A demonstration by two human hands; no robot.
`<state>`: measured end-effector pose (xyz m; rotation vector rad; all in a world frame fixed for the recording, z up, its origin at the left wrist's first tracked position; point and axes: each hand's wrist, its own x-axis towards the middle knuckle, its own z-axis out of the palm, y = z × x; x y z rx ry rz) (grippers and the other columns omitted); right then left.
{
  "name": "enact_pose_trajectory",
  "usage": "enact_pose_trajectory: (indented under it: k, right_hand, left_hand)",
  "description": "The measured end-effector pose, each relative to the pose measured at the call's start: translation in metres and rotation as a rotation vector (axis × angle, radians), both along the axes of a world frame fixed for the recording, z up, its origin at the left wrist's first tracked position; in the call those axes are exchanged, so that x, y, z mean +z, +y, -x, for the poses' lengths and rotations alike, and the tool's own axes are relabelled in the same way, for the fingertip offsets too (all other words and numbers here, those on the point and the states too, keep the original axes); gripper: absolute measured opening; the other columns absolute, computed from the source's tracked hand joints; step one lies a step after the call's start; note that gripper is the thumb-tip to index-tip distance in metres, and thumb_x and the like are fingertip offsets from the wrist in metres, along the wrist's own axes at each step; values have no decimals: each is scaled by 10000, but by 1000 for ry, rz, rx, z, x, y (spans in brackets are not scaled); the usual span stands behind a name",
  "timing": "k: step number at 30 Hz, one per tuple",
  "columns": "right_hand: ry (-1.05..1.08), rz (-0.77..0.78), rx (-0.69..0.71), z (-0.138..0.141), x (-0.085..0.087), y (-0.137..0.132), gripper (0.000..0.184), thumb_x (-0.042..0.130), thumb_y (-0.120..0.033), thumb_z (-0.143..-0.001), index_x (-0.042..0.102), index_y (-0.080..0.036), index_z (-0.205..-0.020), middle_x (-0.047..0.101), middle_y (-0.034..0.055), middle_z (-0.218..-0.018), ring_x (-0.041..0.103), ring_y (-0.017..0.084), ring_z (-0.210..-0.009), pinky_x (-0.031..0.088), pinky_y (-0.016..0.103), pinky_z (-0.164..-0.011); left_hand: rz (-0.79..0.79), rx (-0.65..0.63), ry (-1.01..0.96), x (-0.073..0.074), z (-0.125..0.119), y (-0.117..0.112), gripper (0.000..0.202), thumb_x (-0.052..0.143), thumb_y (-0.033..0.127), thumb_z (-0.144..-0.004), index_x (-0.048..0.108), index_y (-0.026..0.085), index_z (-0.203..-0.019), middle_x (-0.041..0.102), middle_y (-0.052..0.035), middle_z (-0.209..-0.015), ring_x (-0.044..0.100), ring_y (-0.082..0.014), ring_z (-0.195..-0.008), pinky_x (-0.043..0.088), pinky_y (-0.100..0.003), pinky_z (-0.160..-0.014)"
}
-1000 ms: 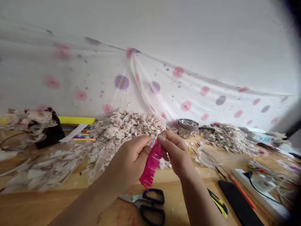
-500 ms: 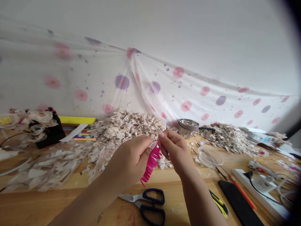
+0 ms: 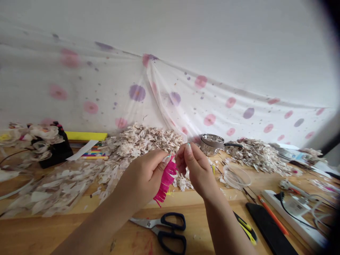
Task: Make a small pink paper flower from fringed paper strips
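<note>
My left hand point(image 3: 143, 179) pinches the top of a pink fringed paper strip point(image 3: 164, 182), which hangs down from my fingers above the wooden table point(image 3: 79, 230). My right hand point(image 3: 198, 170) is held up just to the right of it, thumb and forefinger pressed together at the strip's upper edge; what they pinch is too small to make out. Black-handled scissors point(image 3: 164, 228) lie on the table right below both hands.
Heaps of pale paper petals point(image 3: 138, 141) lie behind the hands, with another heap point(image 3: 255, 154) to the right. A metal tin point(image 3: 211, 143), a clear round lid point(image 3: 235, 177), a black phone point(image 3: 268, 230), an orange pencil point(image 3: 273, 219), a power strip point(image 3: 294, 223) and paper flowers point(image 3: 39, 136) surround the area.
The pink strip has become shorter below my left hand as it winds up at the top. My right hand's fingers have shifted slightly right and up from the strip.
</note>
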<state>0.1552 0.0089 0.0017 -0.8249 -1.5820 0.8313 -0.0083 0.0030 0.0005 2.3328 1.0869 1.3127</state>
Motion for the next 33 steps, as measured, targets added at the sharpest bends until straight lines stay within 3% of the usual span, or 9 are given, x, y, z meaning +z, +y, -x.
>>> enact_pose_trajectory:
  k: [4,10,15,22,27,33]
  right_hand:
    - [-51,158,120,0,4,0,529,418,-615,-894,538,-166,-640,489,-26,-502,424,85,-446,320,220,-438]
    - [-17,204,362,-1,3,0,468,485,-531,-901,563,-156,-632,535,-19,-530,434,71,-437,319,212,-429]
    - [76,304,423,0,1,2,401,550,-460,-891,552,-156,-629,537,-36,-523,402,51,-409,299,195,-412]
    - [95,377,462,-1,1,4,465,524,-549,-872,586,-140,-658,575,-11,-548,419,51,-400,285,191,-399]
    - [133,517,633,-5,2,6,477,480,-523,-902,605,-126,-669,422,-72,-391,204,33,-320,97,179,-329]
    - [269,676,846,-4,1,8,392,517,-479,-893,520,-162,-662,351,-101,-422,160,33,-353,121,146,-325]
  left_hand:
    - [-29,2,-6,1,4,1,244,422,188,-912,435,198,-669,433,58,-608,426,-99,-558,320,-225,-537]
    - [52,-10,-13,2,5,2,246,406,230,-920,496,197,-694,531,28,-659,500,-123,-601,345,-255,-566]
    - [35,-1,-11,2,5,3,233,405,217,-913,496,196,-699,532,21,-669,493,-130,-611,338,-264,-574]
    - [17,15,32,4,7,3,239,395,196,-908,513,194,-700,517,22,-653,482,-135,-610,334,-266,-573]
    - [-118,42,90,3,8,4,231,396,163,-900,498,187,-694,500,16,-641,479,-140,-597,344,-262,-559]
    - [-472,78,179,-2,9,9,186,402,51,-859,572,127,-866,613,-62,-751,569,-200,-697,432,-315,-635]
